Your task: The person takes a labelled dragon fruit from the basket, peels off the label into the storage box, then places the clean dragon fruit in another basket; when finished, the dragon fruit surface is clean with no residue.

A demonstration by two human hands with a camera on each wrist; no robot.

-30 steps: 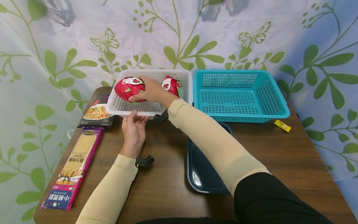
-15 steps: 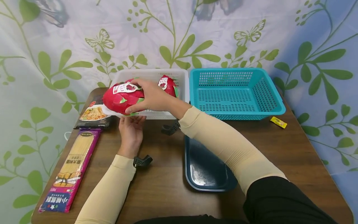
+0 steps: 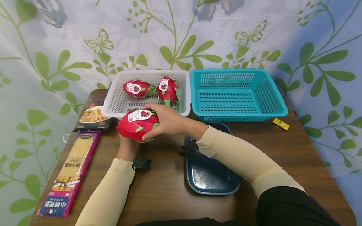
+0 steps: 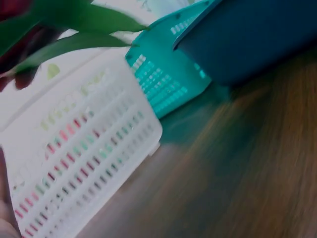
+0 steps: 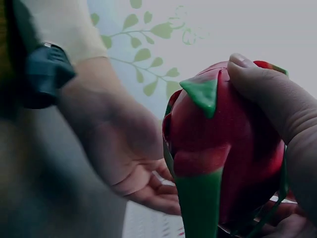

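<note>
My right hand (image 3: 172, 121) grips a red dragon fruit (image 3: 138, 129) with green scales and a white label, held in front of the white basket (image 3: 111, 108). In the right wrist view its thumb lies along the dragon fruit's skin. My left hand (image 5: 124, 148) is just behind the fruit with palm showing and fingers relaxed; in the head view the fruit hides most of it. Two more dragon fruits, one at left (image 3: 133, 86) and one at right (image 3: 168, 94), lie inside the white basket.
A teal basket (image 3: 240, 117) stands right of the white one. Below them sits a dark blue tray (image 3: 212, 175), partly under my right arm. Noodle packet (image 3: 94, 117) and spaghetti pack (image 3: 74, 160) lie at the left; a small yellow packet (image 3: 281, 124) is at the right.
My right hand has lifted the dragon fruit out of the white basket and brought it toward me, over my left hand. The two fruits left in the basket now show more fully.
</note>
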